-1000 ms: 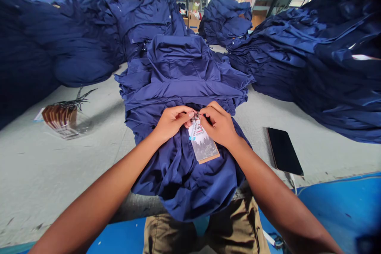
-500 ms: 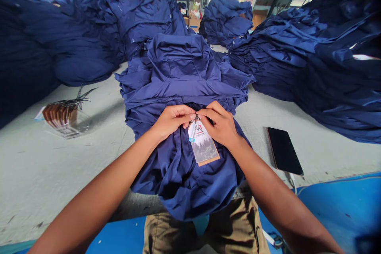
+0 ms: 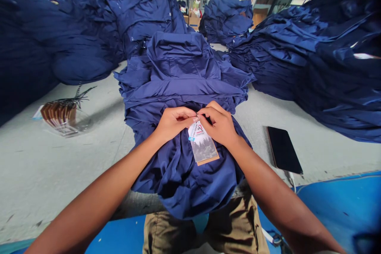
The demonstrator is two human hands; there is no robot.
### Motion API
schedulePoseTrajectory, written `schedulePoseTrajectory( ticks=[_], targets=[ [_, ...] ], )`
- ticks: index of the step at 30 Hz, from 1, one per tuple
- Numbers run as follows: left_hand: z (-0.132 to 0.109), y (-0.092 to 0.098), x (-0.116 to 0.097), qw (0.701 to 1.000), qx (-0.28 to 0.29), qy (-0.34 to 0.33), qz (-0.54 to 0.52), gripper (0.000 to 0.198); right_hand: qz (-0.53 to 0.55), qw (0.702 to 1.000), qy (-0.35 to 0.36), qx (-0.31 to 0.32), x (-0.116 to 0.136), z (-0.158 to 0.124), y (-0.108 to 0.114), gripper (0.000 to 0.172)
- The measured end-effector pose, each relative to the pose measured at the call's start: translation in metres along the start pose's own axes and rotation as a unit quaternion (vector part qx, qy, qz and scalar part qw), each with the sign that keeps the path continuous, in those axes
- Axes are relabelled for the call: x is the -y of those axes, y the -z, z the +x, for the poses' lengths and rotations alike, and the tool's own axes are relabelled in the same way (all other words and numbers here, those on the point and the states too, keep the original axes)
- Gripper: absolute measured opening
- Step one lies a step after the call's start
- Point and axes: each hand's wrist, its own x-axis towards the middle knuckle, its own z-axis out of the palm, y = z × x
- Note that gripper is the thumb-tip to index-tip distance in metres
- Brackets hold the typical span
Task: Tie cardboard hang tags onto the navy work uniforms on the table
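Observation:
A navy blue garment lies in front of me, with its lower part hanging over the table's near edge. On it rests a hang tag with a grey forest picture, a red and black logo and a brown card behind. My left hand and my right hand meet at the tag's top, thumbs and forefingers pinched on its dark string. The fingertips nearly touch and hide most of the string. Whether it is fastened cannot be seen.
A bundle of brown tags with black strings lies on the table at left. A black phone with a white cable lies at right. Piles of navy garments stand at left, behind and at right.
My fingertips have drawn closer together over the string, covering more of it. The tag and garment have hardly moved.

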Motion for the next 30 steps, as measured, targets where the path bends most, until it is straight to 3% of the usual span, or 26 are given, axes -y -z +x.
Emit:
schedulePoseTrajectory(
  ticks=[7, 12, 22, 30],
  targets=[
    [0.003, 0.000, 0.010, 1.000, 0.000, -0.010, 0.022, 0.019, 0.050, 0.997, -0.050, 0.010, 0.004, 0.001, -0.002, 0.009],
    [0.006, 0.006, 0.011, 0.998, 0.068, -0.001, 0.006, 0.022, 0.111, 0.990, -0.087, 0.008, 0.005, 0.006, 0.000, 0.010],
    [0.006, 0.015, 0.004, 0.993, 0.092, 0.002, -0.071, 0.017, 0.288, 0.933, -0.200, 0.075, 0.003, 0.008, -0.004, 0.009],
    [0.005, 0.019, 0.008, 0.979, 0.116, 0.036, -0.166, 0.017, 0.338, 0.912, -0.217, 0.087, 0.007, 0.010, -0.006, 0.020]
  ],
)
